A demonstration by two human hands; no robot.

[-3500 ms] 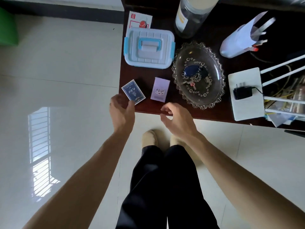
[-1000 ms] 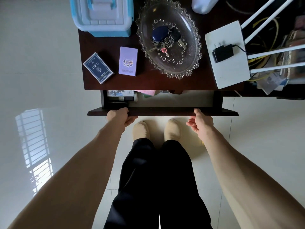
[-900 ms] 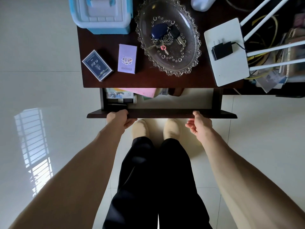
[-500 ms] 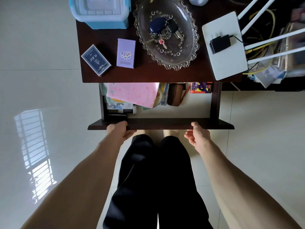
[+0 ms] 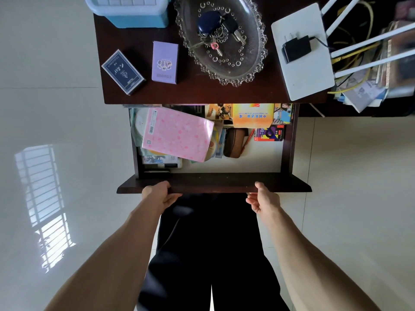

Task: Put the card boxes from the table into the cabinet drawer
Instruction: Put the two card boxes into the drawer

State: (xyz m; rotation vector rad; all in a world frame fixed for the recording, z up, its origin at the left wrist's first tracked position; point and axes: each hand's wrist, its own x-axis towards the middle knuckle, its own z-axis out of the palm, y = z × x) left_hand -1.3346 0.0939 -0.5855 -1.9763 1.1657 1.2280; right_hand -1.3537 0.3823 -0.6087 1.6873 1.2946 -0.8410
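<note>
Two card boxes lie on the dark wooden table [image 5: 202,93] near its front left edge: a navy blue card box [image 5: 123,72] and, to its right, a lilac card box [image 5: 165,62]. Below the tabletop the cabinet drawer [image 5: 213,182] stands pulled far out. My left hand [image 5: 160,194] grips the drawer's front panel from below, near its left end. My right hand [image 5: 262,199] curls under the same panel near its right end, thumb on the front edge.
Inside the drawer lie a pink packet [image 5: 177,136], a brown case [image 5: 234,142] and colourful boxes [image 5: 252,115]; pale bare floor shows at its front right. On the table stand a glass dish with keys [image 5: 221,39], a blue-and-white storage box [image 5: 132,10] and a white router [image 5: 302,55].
Both hands went from the table edge down to the drawer front and pulled it out towards me; its contents have come into sight. The card boxes have not moved.
</note>
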